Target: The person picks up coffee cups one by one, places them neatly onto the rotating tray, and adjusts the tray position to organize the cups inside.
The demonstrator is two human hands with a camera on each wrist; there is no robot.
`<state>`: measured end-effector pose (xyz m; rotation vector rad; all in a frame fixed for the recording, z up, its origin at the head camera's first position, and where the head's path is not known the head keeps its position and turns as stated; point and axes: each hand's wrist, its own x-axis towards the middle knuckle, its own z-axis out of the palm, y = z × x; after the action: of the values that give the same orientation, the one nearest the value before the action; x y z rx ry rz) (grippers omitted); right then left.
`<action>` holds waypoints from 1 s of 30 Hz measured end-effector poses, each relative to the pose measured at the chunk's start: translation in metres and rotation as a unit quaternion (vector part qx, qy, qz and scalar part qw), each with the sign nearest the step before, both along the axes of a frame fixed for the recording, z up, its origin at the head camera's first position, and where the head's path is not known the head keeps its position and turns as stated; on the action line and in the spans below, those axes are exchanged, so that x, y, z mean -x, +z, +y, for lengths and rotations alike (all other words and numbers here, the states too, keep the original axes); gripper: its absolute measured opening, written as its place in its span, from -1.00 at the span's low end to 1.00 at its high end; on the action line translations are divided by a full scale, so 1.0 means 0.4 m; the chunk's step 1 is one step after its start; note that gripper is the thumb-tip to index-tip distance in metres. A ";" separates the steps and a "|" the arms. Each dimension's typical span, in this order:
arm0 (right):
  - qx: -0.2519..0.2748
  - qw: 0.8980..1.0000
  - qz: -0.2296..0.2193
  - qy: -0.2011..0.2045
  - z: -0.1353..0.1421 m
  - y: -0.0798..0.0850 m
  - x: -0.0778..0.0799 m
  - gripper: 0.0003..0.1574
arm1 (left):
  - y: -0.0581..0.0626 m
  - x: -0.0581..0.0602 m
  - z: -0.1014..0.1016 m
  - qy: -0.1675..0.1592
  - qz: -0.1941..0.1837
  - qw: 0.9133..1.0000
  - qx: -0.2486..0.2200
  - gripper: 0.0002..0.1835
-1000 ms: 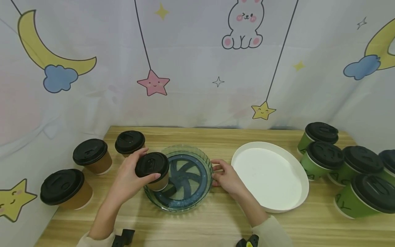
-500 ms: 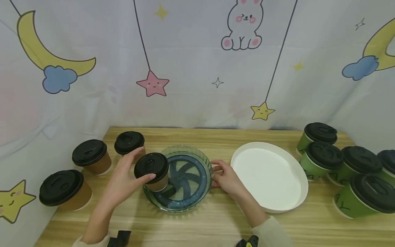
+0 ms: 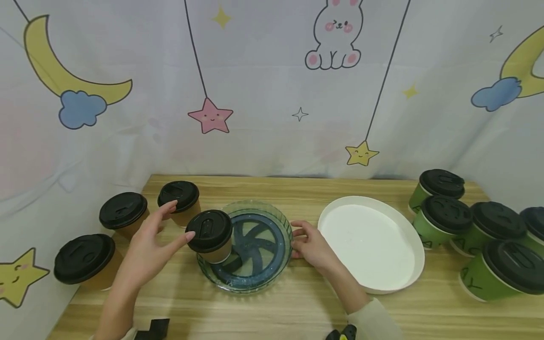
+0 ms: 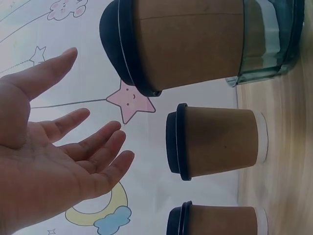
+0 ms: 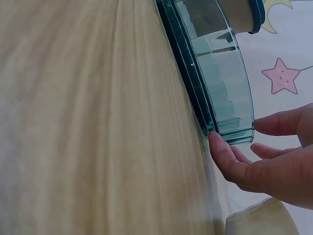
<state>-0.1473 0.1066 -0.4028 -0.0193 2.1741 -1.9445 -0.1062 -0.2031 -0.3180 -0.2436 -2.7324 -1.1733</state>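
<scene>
A brown paper coffee cup with a black lid (image 3: pixel 210 231) stands upright at the left side of a round, clear greenish dish (image 3: pixel 255 278). Dark curved spokes and a ring show in the dish's bottom. My left hand (image 3: pixel 146 248) is just left of this cup, fingers and thumb spread, holding nothing; the left wrist view shows a gap between the fingers (image 4: pixel 105 147) and the cup. On the dish's right side, my right hand (image 3: pixel 312 245) touches the outer wall with lightly bent fingers, one near the rim and one low at the base.
More brown lidded cups stand at left: one at the back (image 3: pixel 180 200), one in the middle (image 3: pixel 123 210), one in front (image 3: pixel 87 259). A white round tray (image 3: pixel 369 241) lies right of the dish. Several green lidded cups (image 3: pixel 439 219) crowd the right side.
My left hand has let go of the brown cup and drawn back to the left. The cup stays in the dish; my right hand remains at the dish's side.
</scene>
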 end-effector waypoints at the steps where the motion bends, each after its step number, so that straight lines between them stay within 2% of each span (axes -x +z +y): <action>1: 0.000 1.000 -0.003 0.000 0.000 0.001 0.001 -0.41 | -0.002 -0.001 -0.003 0.002 0.003 1.000 -0.001 -0.19; 6: -0.009 1.000 -0.010 0.001 0.001 0.001 0.004 -0.41 | -0.007 -0.005 -0.018 0.011 0.012 1.000 -0.006 -0.20; 15: -0.007 1.000 -0.012 0.009 0.002 0.002 0.001 -0.37 | -0.008 -0.009 -0.047 0.024 -0.017 1.000 -0.008 -0.17; 20: -0.021 1.000 -0.008 0.009 -0.001 0.002 0.002 -0.41 | -0.014 -0.011 -0.061 0.035 -0.029 0.999 -0.008 -0.15; 30: -0.030 0.999 -0.010 0.014 0.001 0.004 0.003 -0.32 | -0.012 -0.014 -0.074 0.054 -0.023 0.998 0.012 -0.17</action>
<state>-0.1486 0.1070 -0.4014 -0.0206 2.2072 -1.8555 -0.1008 -0.2327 -0.3229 -0.0720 -2.7604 -1.1327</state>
